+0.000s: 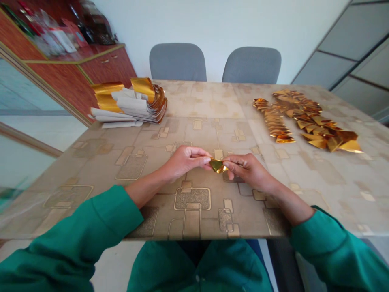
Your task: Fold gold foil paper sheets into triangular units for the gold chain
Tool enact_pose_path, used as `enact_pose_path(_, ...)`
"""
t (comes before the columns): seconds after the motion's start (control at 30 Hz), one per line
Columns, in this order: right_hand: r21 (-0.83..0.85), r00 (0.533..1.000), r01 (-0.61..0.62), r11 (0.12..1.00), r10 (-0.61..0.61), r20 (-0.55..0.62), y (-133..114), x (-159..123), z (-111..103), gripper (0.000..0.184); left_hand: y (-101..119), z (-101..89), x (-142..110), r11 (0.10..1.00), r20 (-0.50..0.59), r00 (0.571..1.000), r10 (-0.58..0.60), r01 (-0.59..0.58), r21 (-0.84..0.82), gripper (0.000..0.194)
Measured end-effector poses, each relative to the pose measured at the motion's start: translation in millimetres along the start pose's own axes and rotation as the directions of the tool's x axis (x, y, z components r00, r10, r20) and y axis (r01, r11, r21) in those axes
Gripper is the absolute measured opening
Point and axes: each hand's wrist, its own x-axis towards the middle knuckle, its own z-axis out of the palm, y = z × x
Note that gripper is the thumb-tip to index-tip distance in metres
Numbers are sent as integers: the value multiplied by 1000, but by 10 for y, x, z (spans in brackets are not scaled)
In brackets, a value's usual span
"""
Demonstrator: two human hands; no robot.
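A small folded piece of shiny gold foil paper (217, 165) is held up just above the tabletop, between my two hands. My left hand (189, 161) pinches its left end between thumb and fingers. At its right end, my right hand (247, 170) grips it the same way. To the far left lies a stack of gold and white paper sheets (130, 103), bent over in a loose pile. Over on the right, rows of folded gold paper pieces (304, 117) rest close against one another.
The table (194, 138) has a patterned tan cover, and its front edge is close to my body. Two grey chairs (178, 61) stand behind it against the wall. A reddish wooden cabinet (106, 63) with bags and bottles is at the back left.
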Motion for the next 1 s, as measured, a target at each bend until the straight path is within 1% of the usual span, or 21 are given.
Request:
enact_pose_path(0.07,13,999,-16,1000,16,-33,4,3,28,42,-15,26,-9,1000,-47,999,-3,2,-5,22)
enact_pose_path(0.2,45,999,-14,999,16,-51,1,11,55,33,3,48,-28,999,-90,996,6,-1,50,20)
enact_pose_path(0.33,62,998,-2,998,6,-62,2,8,51,32,18,50,-34,991,-93,994,58,-47,122,22)
enact_pose_path(0.47,28,997,1,1000,1,-72,-10,-3,52,30,16,86,-39,977,-89,991,103,-84,198,24)
enact_pose_path(0.53,2,999,11,1000,-11,-51,-24,1,55,30,21,118,-45,978,-103,989,110,-89,188,22)
enact_pose_path(0.67,-71,995,89,994,-92,-30,-47,21,49,30,38,175,-52,990,-101,990,102,-90,113,18)
enact_pose_path(0.73,-45,995,93,995,-95,-33,-50,26,38,31,49,188,-50,994,-95,992,84,-78,71,17)
enact_pose_path(0.83,46,997,66,997,-64,-44,-46,20,31,32,71,197,-49,998,-120,991,62,-61,18,18)
enact_pose_path(0.93,88,996,49,995,-42,-80,-44,11,53,32,90,212,-58,998,-149,987,57,-55,12,20)
enact_pose_path(1.0,105,993,40,994,-28,-112,-44,10,80,30,91,233,-64,998,-144,988,59,-58,12,22)
